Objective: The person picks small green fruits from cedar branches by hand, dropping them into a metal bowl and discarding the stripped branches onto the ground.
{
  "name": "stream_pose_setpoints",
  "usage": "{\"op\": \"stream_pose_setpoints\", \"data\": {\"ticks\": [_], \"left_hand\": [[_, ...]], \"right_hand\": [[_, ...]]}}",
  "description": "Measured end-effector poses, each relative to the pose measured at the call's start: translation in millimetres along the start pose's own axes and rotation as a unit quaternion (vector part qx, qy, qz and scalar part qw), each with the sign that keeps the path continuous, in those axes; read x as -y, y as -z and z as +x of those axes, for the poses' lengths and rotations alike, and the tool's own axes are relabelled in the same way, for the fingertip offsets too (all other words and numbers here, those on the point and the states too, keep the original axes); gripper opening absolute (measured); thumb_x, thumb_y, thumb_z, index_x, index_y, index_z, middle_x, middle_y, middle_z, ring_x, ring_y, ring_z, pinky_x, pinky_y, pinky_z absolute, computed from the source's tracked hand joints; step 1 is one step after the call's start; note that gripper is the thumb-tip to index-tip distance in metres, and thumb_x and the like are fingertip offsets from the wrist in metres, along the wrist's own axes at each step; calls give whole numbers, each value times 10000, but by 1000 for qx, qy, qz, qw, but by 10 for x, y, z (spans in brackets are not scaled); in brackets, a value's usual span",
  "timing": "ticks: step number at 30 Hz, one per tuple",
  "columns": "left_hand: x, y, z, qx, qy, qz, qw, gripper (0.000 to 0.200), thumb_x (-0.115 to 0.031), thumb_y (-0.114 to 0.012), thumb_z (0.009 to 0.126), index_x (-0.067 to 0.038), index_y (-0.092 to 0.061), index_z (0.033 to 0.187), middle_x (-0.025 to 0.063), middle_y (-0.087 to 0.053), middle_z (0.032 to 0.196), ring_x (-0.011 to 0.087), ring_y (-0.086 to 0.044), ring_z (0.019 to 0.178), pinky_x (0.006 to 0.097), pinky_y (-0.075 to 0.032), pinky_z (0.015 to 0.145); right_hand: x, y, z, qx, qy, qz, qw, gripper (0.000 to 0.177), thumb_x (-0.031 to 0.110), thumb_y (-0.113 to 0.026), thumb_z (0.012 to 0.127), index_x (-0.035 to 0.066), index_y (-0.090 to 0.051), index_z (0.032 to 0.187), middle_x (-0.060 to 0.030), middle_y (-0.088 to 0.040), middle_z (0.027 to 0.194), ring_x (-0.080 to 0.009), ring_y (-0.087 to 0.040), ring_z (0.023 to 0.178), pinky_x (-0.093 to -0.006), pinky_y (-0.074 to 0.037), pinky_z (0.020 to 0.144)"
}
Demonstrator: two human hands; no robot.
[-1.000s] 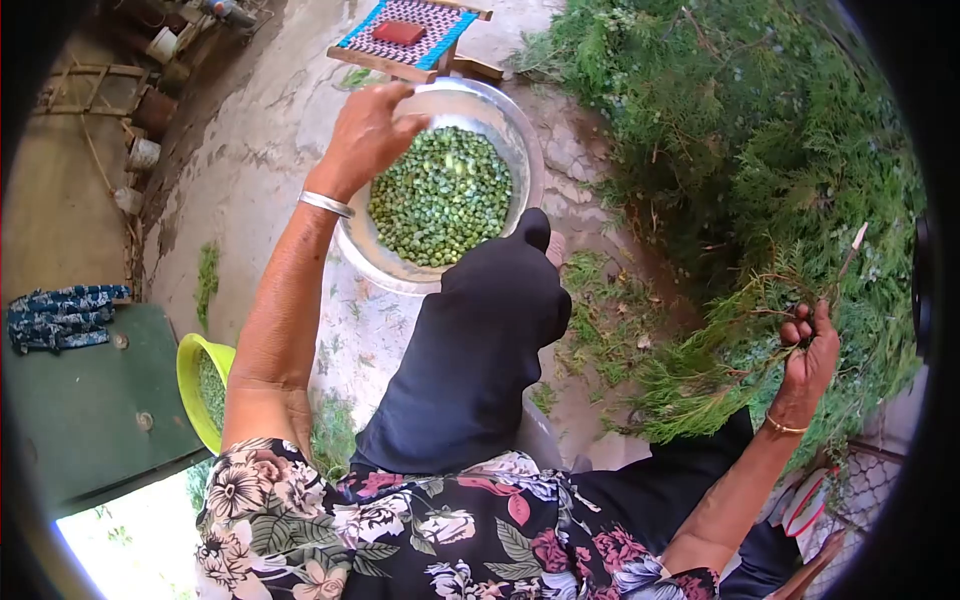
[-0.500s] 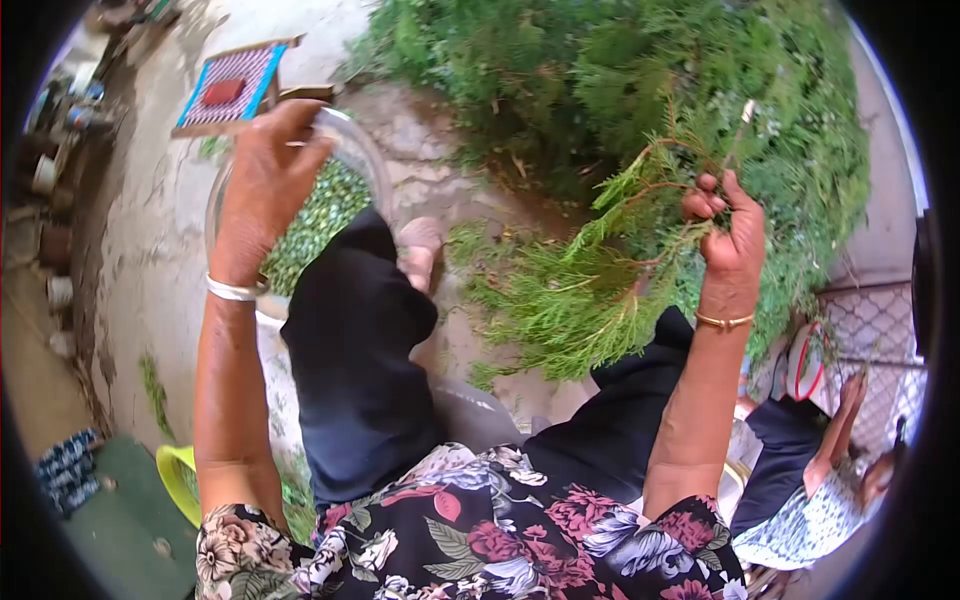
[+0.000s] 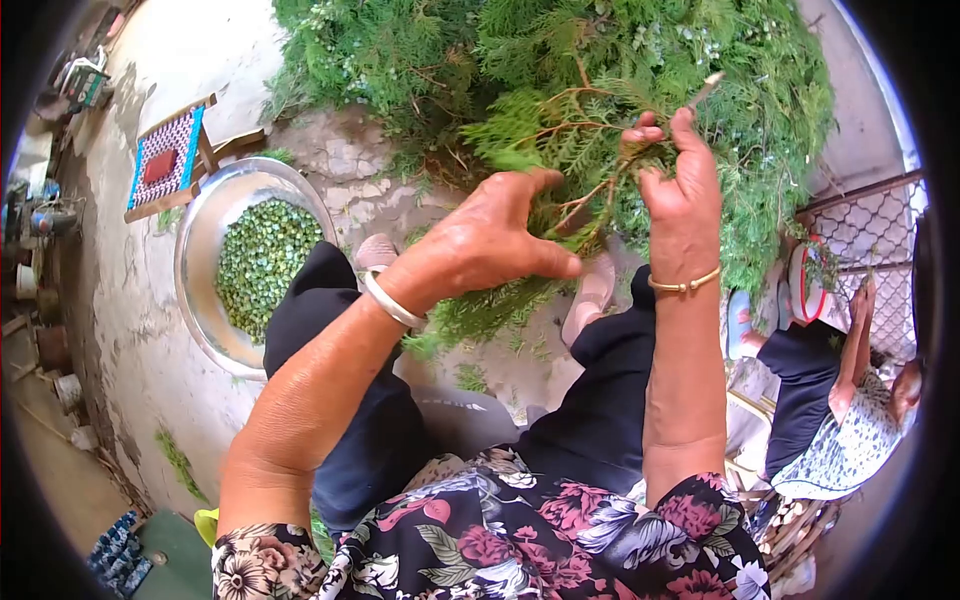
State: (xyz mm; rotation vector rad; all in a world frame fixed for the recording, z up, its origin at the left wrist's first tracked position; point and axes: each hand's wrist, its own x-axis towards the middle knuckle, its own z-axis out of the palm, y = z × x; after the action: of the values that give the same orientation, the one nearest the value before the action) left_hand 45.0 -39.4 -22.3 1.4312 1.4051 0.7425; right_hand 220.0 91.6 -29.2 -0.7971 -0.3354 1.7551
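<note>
My right hand is closed round the cut stem of a leafy evergreen branch, whose pale end sticks up past the fingers. The branch's sprays hang down and to the left, between my knees. Close to those sprays is my left hand, its thumb and forefinger spread apart. Whether its other fingers touch the leaves is hidden. Beyond my left knee, a wide metal basin on the ground holds many small green cones or seed pods.
A big heap of evergreen branches lies in front. A small stool with a woven seat stands behind the basin. At right another person sits by a lattice fence with a red-rimmed container. Loose sprigs lie on the concrete.
My left hand has moved right, from over the basin to the branch. My right hand has shifted slightly left and up, still holding the branch. The view has also shifted.
</note>
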Motion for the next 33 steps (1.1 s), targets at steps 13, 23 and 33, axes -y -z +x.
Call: {"op": "stream_pose_setpoints", "data": {"ticks": [13,23,33], "left_hand": [[127,164,55,-46,24,-508,860,281,-41,-558,882,66,-579,1141,101,-671,900,109,-646,638,213,-545,573],[238,398,16,53,-128,-691,710,363,-218,-461,969,27,-444,1237,60,-495,810,57,-375,534,205,-331,455],[321,499,14,103,-162,-694,694,364,-255,-388,997,9,-416,1247,53,-482,809,58,-369,513,210,-331,452]], "right_hand": [[-67,-223,-358,96,-13,-371,924,400,323,-689,841,-45,-591,964,-106,-629,841,-194,-629,736,-291,-518,637],[-126,-252,-460,130,-37,-431,892,320,247,-650,869,-62,-616,946,-109,-654,814,-158,-628,694,-272,-511,622],[-43,-244,-470,113,-15,-424,899,245,194,-631,874,-44,-629,932,-98,-657,806,-144,-623,673,-259,-499,599]]}}
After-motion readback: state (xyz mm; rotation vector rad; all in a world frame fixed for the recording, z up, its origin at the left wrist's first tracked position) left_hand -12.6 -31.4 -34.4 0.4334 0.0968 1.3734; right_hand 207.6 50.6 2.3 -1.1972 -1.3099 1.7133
